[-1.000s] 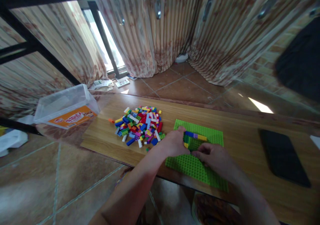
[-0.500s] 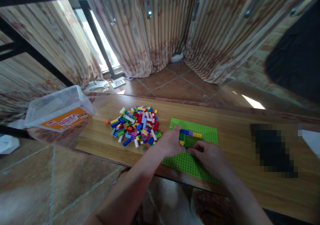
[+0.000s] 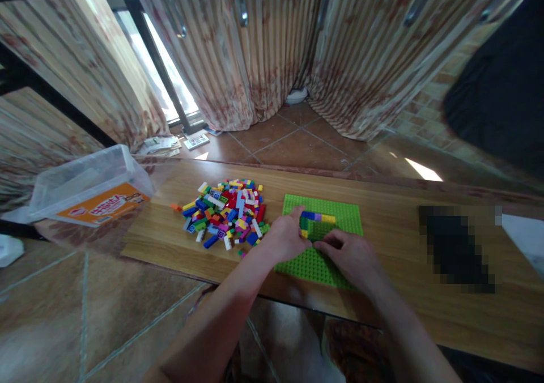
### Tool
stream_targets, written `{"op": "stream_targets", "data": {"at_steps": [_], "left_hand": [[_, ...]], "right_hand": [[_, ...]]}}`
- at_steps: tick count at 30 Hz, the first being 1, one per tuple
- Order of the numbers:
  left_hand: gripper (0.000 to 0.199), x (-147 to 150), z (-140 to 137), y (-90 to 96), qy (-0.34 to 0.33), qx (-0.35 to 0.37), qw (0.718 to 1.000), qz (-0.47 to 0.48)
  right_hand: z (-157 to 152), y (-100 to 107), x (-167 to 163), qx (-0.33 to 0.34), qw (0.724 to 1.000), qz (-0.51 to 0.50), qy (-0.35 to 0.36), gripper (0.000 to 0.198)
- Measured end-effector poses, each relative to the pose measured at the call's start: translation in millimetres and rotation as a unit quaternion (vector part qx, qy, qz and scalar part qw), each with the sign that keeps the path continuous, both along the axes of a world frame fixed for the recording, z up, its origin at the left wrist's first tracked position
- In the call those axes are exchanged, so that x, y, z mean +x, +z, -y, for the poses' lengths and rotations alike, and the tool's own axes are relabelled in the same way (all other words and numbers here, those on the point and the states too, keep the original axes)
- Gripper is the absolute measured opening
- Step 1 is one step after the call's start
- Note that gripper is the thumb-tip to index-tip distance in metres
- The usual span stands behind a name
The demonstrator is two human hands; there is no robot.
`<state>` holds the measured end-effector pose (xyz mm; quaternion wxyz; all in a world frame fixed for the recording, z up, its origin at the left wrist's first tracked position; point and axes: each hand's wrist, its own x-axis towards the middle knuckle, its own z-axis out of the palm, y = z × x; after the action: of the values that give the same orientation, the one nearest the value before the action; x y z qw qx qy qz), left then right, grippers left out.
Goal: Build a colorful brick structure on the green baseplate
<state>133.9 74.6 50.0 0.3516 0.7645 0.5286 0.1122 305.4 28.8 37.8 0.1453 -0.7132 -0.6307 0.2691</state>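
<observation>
A green studded baseplate (image 3: 348, 216) lies on the wooden table. On it, building bricks (image 3: 318, 217) in blue, purple and yellow form a row, with a yellow one at the left side. My left hand (image 3: 284, 238) grips the left side of these bricks, index finger at the far corner and thumb towards the near end. Opposite it, my right hand (image 3: 351, 255) has thumb and fingers pinched together low over the plate, close to the left thumb. Whatever is in that pinch is hidden.
A heap of loose colourful bricks (image 3: 229, 210) lies left of the plate. Farther left stands a clear plastic box (image 3: 91, 187) with an orange label. A pixelated dark patch (image 3: 457, 250) covers something at the right. The table's near edge (image 3: 289, 302) runs under my forearms.
The whole view has shifted slightly, so everything sits a little farther left and higher. Both hands stay at the bricks, the right one still pinched.
</observation>
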Motion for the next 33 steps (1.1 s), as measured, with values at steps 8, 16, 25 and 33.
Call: {"op": "stream_targets", "data": {"at_steps": [8,16,25,33], "left_hand": [[0.074,-2,-1,-6.5,-0.009,0.007,1.000,0.019],[0.076,-2,-2,-1.4,-0.009,-0.011,1.000,0.028],[0.051,-2,-2,1.4,-0.002,0.000,1.000,0.015],[0.040,-6,-11,3.1,0.081,0.049,0.995,0.015]], "right_hand": [[-1,2,4,0.060,0.994,-0.087,-0.042,0.032],[-3,-1,19,0.133,0.977,-0.099,-0.135,0.033],[-3,-1,14,0.172,0.969,-0.081,-0.155,0.034],[-5,-11,18,0.213,0.955,-0.103,-0.179,0.037]]}}
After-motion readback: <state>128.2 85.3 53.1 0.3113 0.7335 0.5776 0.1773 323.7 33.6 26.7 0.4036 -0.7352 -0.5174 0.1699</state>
